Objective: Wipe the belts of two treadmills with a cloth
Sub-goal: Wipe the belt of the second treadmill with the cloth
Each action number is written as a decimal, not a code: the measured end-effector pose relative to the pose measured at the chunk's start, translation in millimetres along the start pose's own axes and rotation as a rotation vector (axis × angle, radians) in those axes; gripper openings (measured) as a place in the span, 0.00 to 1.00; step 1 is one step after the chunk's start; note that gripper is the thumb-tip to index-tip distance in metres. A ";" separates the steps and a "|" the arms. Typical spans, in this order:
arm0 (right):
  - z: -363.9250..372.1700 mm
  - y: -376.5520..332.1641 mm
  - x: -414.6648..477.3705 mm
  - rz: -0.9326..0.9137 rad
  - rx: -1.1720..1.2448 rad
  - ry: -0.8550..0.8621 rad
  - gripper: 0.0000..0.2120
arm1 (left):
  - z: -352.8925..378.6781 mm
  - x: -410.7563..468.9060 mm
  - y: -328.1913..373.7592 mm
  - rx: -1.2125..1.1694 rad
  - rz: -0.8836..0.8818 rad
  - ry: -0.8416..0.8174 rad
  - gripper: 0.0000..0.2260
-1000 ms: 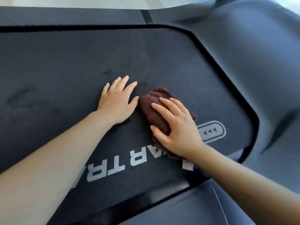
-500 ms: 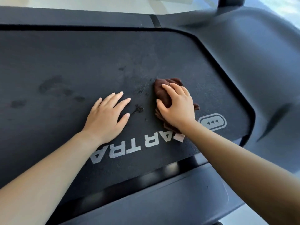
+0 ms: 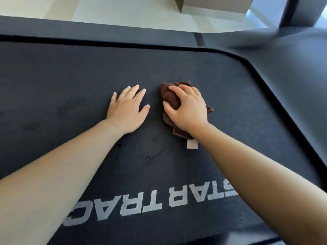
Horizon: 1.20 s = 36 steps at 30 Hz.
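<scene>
Fingers (image 3: 178, 93) of my right hand (image 3: 187, 110) curl over a bunched brown cloth (image 3: 169, 98), pressing it down on the treadmill belt (image 3: 70, 85); those of my left hand (image 3: 128, 110) lie spread and flat on the belt, holding nothing. From my remote seat, the belt fills most of the head view, a dark textured band running across the frame with a rounded corner at upper right. Around it runs the smooth dark grey treadmill frame (image 3: 292, 76), along the far edge and down the right side. Beyond that lies a pale tiled floor (image 3: 123, 11), with the lower part of a tan box (image 3: 212, 6) at the top edge. Grey lettering (image 3: 150, 204) reading STAR TRAC sits upside down on the near part of the belt, between my two forearms. Both hands rest mid-belt, the left just beside the cloth, a narrow strip of belt between them. Cloth folds poke out past the right wrist, and a small pale tag (image 3: 192, 144) lies on the belt at its near edge. Faint dark smudges (image 3: 150, 157) mark the belt below the hands.
</scene>
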State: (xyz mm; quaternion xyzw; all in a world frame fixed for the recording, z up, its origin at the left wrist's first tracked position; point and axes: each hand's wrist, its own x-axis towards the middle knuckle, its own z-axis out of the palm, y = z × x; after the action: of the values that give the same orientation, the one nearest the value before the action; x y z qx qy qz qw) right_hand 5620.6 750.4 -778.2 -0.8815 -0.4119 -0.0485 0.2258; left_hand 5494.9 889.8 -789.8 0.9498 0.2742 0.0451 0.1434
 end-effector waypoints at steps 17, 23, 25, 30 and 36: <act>27.0 73.4 206.2 0.058 -0.028 -0.016 0.22 | 3.7 9.6 2.4 0.023 -0.034 0.134 0.26; 13.0 64.6 144.2 -0.054 -0.033 -0.080 0.23 | 3.9 7.3 6.1 0.011 -0.051 0.153 0.25; 8.9 51.9 107.6 -0.069 -0.020 -0.072 0.24 | 2.8 7.8 7.9 0.019 -0.048 0.152 0.25; -3.4 5.3 -2.3 -0.085 -0.001 -0.051 0.23 | 0.0 -11.0 -4.2 0.020 0.010 0.055 0.24; -14.1 -60.6 -134.3 -0.093 0.038 -0.024 0.22 | -12.0 -83.7 -56.8 0.002 0.122 0.071 0.23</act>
State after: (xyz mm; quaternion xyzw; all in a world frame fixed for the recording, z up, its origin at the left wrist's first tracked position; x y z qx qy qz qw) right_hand 5488.5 683.5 -780.3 -0.8575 -0.4559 -0.0407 0.2349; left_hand 5393.2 894.1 -795.8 0.9627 0.2208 0.0870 0.1298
